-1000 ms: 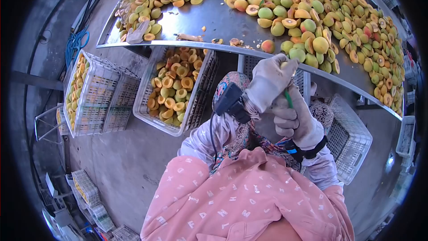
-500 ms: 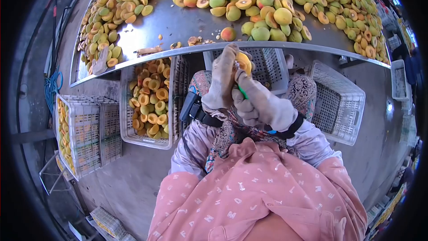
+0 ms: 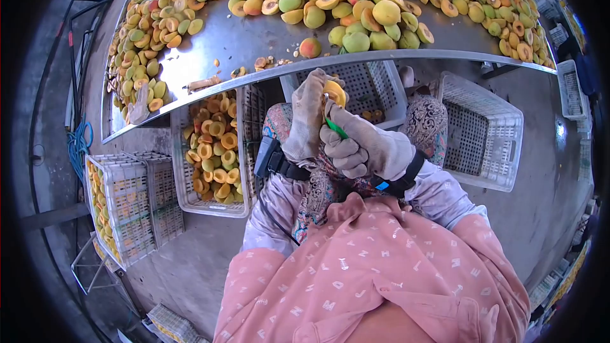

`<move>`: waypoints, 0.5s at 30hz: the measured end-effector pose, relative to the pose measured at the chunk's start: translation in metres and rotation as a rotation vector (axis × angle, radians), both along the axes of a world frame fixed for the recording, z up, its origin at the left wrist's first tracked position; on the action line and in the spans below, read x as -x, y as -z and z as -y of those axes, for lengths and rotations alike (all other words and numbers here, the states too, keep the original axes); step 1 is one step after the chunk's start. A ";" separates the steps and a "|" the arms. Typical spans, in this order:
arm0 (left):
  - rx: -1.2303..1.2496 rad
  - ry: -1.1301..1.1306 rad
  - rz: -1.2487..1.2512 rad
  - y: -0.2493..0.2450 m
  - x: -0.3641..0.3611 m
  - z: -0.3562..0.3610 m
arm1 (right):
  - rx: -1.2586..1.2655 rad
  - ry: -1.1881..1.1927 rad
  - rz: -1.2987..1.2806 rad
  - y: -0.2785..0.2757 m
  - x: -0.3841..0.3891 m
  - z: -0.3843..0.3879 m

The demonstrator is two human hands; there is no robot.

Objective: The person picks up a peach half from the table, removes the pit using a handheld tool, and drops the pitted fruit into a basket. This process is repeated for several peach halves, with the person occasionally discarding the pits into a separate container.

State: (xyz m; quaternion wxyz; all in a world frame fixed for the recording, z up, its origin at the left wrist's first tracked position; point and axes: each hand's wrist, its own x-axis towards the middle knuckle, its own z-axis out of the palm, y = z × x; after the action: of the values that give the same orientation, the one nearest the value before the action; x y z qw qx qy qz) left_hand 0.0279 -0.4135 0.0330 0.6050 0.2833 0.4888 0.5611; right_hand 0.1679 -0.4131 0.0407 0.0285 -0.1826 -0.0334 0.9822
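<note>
My left hand (image 3: 307,116), in a pale work glove, grips a halved yellow fruit (image 3: 335,93) with its cut side showing. Gloved as well, my right hand (image 3: 362,146) is closed around a green-handled tool (image 3: 336,128); the tool's metal end is at the cut face of the fruit. Both hands are just in front of the metal table edge, above my lap. Below and behind them is a grey crate (image 3: 395,103) with a few fruit pieces at its bottom.
The metal table (image 3: 248,38) bears heaps of whole and halved fruit. A crate of fruit halves (image 3: 246,171) stands at left, beside stacked crates (image 3: 130,206). Another white crate (image 3: 505,152) is at right. A glove (image 3: 138,107) lies at the table's left corner.
The view has shifted and turned slightly. Both hands remain together, and the fruit half now shows more of its hollow, cut face beside the tool.
</note>
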 end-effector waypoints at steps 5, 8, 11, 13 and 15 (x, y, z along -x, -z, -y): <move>-0.086 0.051 0.096 -0.019 -0.003 0.007 | 0.104 -0.010 -0.350 0.013 0.013 0.005; 0.106 -0.428 0.405 0.007 -0.008 0.000 | -0.013 0.070 -0.435 0.009 0.017 0.005; -0.040 -0.557 -0.057 0.031 0.048 0.020 | 0.028 0.116 -0.413 0.023 0.013 0.005; -0.038 -0.766 -0.708 0.046 0.110 0.031 | 0.081 0.126 -0.430 0.039 0.005 0.002; 0.217 -0.935 -0.648 0.037 0.159 0.027 | 0.148 0.123 -0.383 0.049 0.001 -0.001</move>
State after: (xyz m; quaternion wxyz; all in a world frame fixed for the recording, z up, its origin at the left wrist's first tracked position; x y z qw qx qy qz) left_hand -0.1310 -0.4402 -0.0041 0.1380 0.1309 0.7771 0.5999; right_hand 0.1667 -0.4126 -0.0083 0.0806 0.0043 0.0559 0.9952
